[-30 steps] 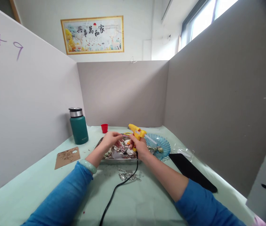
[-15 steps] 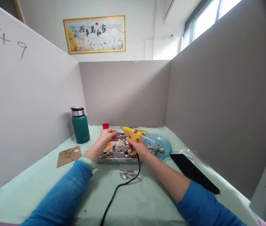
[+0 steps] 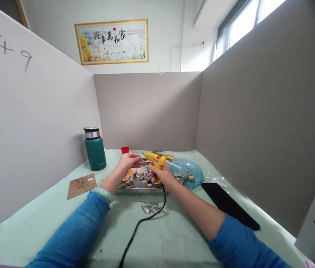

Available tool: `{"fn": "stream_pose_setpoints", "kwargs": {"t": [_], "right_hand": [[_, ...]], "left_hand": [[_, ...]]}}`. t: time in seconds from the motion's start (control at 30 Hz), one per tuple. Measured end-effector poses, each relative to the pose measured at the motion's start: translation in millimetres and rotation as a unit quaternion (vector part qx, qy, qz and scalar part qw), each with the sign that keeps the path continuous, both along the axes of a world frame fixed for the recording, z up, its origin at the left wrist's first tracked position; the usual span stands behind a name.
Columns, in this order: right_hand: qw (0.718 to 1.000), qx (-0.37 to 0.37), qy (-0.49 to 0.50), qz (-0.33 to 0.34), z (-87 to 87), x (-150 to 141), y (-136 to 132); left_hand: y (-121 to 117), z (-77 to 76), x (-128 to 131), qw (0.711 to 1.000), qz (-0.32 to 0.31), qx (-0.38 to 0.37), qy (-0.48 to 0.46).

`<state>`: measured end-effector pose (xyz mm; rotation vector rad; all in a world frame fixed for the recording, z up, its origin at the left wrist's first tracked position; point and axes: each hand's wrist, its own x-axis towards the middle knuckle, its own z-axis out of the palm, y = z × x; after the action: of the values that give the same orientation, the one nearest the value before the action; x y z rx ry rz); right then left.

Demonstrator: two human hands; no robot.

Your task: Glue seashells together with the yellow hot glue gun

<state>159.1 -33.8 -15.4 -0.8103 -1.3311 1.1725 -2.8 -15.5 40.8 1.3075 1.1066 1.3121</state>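
My right hand (image 3: 162,175) is wrapped round a yellow glue gun (image 3: 155,160), its nozzle pointing left and a clear glue stick poking from its back. Close to the nozzle, my left hand (image 3: 129,162) is closed in a pinch; what its fingertips hold is too small to make out. Below both hands lies a metal tray (image 3: 139,191) filled with shells (image 3: 146,175) and an orange piece (image 3: 129,172). A black cord (image 3: 137,224) runs from the gun's handle toward me.
Small metal clips (image 3: 152,207) lie before the tray. A blue glass plate (image 3: 198,174) holds more shells at right, beside a black flat piece (image 3: 228,204). At left stand a green bottle (image 3: 95,152) and a brown card (image 3: 81,186). A red cup (image 3: 124,150) and yellow-handled scissors (image 3: 169,156) sit behind.
The glue gun has tipped slightly, its body a little lower and its nozzle a bit farther left. My left hand stays almost where it was.
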Motion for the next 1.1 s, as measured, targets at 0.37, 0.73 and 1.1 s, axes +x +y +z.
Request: {"fn": "stream_pose_setpoints", "kwargs": {"t": [0.37, 0.73, 1.1], "right_hand": [[1.0, 0.015, 0.006, 0.002, -3.8, 0.0, 3.7], [1.0, 0.005, 0.012, 0.005, -1.1, -0.2, 1.0], [1.0, 0.006, 0.0, 0.011, 0.5, 0.3, -0.2]], "left_hand": [[2.5, -2.5, -0.1, 0.999, 0.008, 0.021, 0.045], [3.2, -3.2, -2.8, 0.999, 0.0, 0.025, 0.045], [3.4, -2.1, -2.4, 0.999, 0.009, 0.017, 0.042]]}}
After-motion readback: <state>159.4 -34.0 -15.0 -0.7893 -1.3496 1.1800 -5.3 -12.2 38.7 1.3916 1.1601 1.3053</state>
